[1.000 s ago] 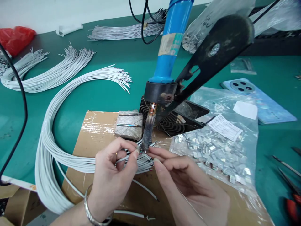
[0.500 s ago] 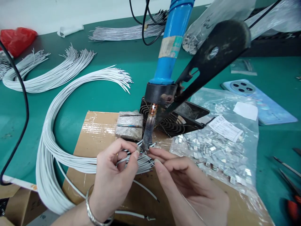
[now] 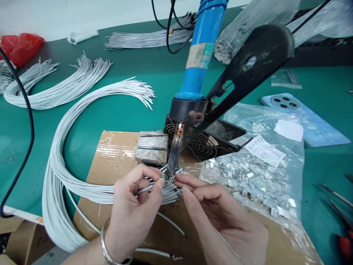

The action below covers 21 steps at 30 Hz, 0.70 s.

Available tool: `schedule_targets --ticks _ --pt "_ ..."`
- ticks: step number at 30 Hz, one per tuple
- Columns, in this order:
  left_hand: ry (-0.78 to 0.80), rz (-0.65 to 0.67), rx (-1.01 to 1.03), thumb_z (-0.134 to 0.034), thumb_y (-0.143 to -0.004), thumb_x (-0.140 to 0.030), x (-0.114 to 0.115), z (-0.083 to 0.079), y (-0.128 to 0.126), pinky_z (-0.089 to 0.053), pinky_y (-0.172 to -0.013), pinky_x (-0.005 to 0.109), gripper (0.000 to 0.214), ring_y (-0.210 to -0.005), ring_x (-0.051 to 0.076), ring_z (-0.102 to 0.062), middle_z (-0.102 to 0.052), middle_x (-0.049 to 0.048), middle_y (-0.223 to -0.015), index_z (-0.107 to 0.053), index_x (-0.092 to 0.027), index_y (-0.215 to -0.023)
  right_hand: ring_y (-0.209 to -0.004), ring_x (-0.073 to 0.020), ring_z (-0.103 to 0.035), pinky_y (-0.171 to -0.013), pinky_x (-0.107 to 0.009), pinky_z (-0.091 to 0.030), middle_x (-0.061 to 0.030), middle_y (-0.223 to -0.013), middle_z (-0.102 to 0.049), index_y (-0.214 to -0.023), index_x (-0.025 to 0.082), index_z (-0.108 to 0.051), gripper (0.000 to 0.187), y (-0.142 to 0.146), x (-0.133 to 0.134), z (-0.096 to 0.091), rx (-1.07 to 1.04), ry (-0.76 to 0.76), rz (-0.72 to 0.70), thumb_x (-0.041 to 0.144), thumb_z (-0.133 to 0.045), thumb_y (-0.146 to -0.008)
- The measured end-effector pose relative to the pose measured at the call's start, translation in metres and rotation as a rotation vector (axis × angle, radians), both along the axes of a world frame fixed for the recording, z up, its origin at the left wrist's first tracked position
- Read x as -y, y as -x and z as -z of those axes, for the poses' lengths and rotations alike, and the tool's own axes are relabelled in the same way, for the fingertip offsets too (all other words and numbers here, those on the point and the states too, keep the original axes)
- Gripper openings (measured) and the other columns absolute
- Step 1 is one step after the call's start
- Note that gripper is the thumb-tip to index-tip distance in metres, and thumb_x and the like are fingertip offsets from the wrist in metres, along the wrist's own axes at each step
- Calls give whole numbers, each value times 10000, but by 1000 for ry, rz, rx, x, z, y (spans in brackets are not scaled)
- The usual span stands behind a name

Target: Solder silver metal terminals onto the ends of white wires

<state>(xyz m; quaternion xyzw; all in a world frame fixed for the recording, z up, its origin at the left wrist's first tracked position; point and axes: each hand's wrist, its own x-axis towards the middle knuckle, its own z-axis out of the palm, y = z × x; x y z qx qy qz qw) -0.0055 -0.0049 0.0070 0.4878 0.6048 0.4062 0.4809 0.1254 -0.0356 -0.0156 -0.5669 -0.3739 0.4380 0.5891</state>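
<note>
My left hand (image 3: 132, 209), a bracelet on its wrist, pinches the end of one thin white wire (image 3: 147, 187) and holds it up to the tip of the blue-handled soldering iron (image 3: 200, 59). The iron hangs tip-down in a black bracket (image 3: 248, 62). My right hand (image 3: 217, 217) pinches a thin strand of solder wire (image 3: 220, 239) at the same tip, with a small metal terminal (image 3: 173, 179) there. Under both hands lies the big looped bundle of white wires (image 3: 59, 165), ends resting on a cardboard sheet (image 3: 110, 154).
A clear bag of small metal terminals (image 3: 253, 176) lies right of the hands, a phone (image 3: 303, 117) behind it. Grey block (image 3: 151, 147) and black fan (image 3: 206, 143) sit behind the iron tip. More wire bundles (image 3: 55, 84), a red bag (image 3: 19, 46), red-handled pliers (image 3: 344, 239).
Almost nothing moves; both hands hold their pinch at the iron's tip, shifting only slightly lower in the picture.
</note>
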Motion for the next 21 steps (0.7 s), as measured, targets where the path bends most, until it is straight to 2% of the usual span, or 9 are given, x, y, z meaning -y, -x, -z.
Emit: schedule_targets --ticks 6,15,21 --pt "0 -9 -6 -671 -823 -180 -1 -1 -1 -281 -439 196 111 -487 70 -442 -718 40 -804 -620 -172 -724 -943 -139 -795 -851 -158 -605 -17 -983 -828 -708 233 -671 189 1 0 -2 17 -13 8 169 -759 -863" --pt "-9 -36 24 -688 -810 -173 -1 -1 -2 -375 -465 171 105 -530 82 -540 -735 59 -833 -629 -163 -723 -928 -135 -789 -855 -157 -600 -5 -995 -823 -710 246 -669 179 2 2 0 80 2 23 201 -760 -857" --pt "-4 -41 11 -695 -797 -165 -2 -1 -3 -345 -435 180 109 -503 82 -522 -741 55 -806 -630 -170 -710 -910 -151 -795 -831 -173 -617 -21 -974 -822 -696 237 -672 180 5 2 -1 84 -1 49 205 -788 -830"
